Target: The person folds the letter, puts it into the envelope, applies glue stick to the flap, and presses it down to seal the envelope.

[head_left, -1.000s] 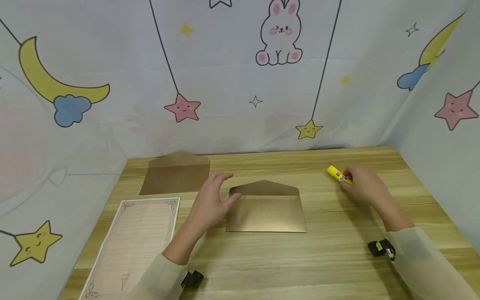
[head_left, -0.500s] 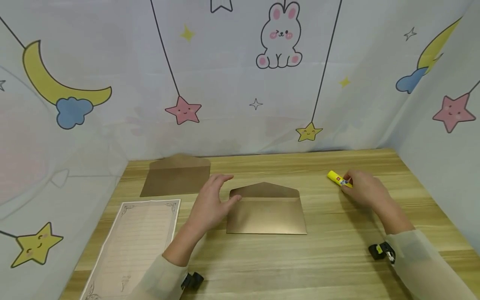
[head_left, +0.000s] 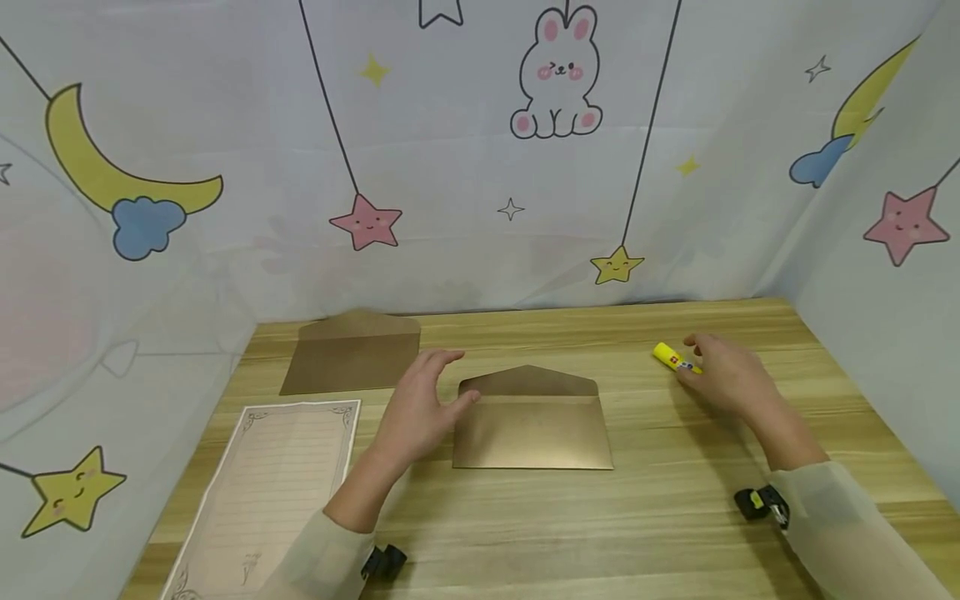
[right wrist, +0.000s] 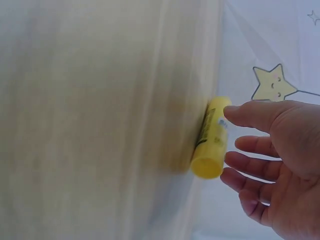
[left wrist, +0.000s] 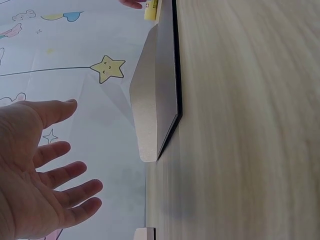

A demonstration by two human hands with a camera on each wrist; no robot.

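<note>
A yellow glue stick (head_left: 670, 357) lies on its side on the wooden table at the right. My right hand (head_left: 731, 373) is right beside it, thumb tip close to its barrel and the other fingers loosely bent away from it. The right wrist view shows the glue stick (right wrist: 212, 142) on the tabletop with the thumb overlapping its edge. In the middle, a bronze envelope (head_left: 532, 432) rests with its pointed flap unfolded toward the back. Over that envelope's left edge hovers my left hand (head_left: 422, 407), fingers spread and relaxed, holding nothing.
Another brown envelope (head_left: 356, 363), flap also unfolded, lies at the back left. In front of it is a lined sheet of letter paper (head_left: 277, 475) with a decorated border, partly under my left sleeve. A printed curtain (head_left: 465, 150) stands behind the table (head_left: 562, 533).
My right fingers have loosened from the glue stick, the index finger lifting off it, and it stays on the table. My left hand has hardly moved; the head view has tilted slightly.
</note>
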